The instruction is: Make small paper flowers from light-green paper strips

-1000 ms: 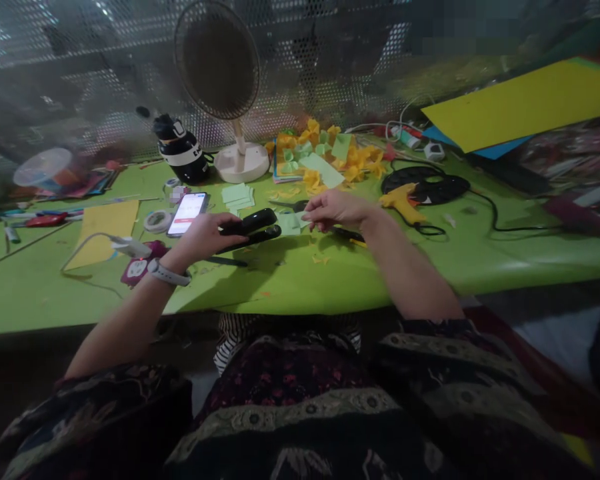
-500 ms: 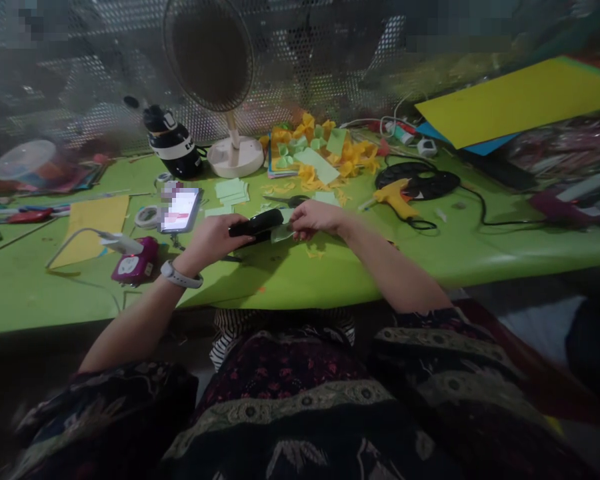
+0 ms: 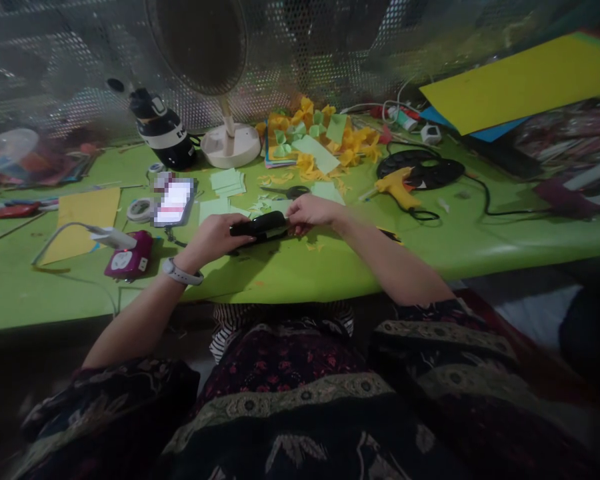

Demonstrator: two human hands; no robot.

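Observation:
My left hand (image 3: 215, 239) is closed around a black stapler (image 3: 266, 227), which lies level just above the green tabletop. At the stapler's front end, the fingers of my right hand (image 3: 307, 212) are pinched together. What sits between them is mostly hidden; a pale green paper piece showed there a moment ago. Behind the hands lie dark scissors (image 3: 293, 192) among green paper scraps. A stack of cut green paper (image 3: 227, 181) is just past my left hand.
Folded yellow and green paper pieces (image 3: 325, 143) are heaped at the back centre. A yellow glue gun (image 3: 400, 188) rests right of them on a black holder. To the left are a phone (image 3: 175, 202), a purple power adapter (image 3: 130, 257), a fan base (image 3: 231, 147) and a bottle (image 3: 165, 137).
The stapler's jaws have come closer together, and the green paper that showed at its front is now nearly hidden. The view has shifted slightly.

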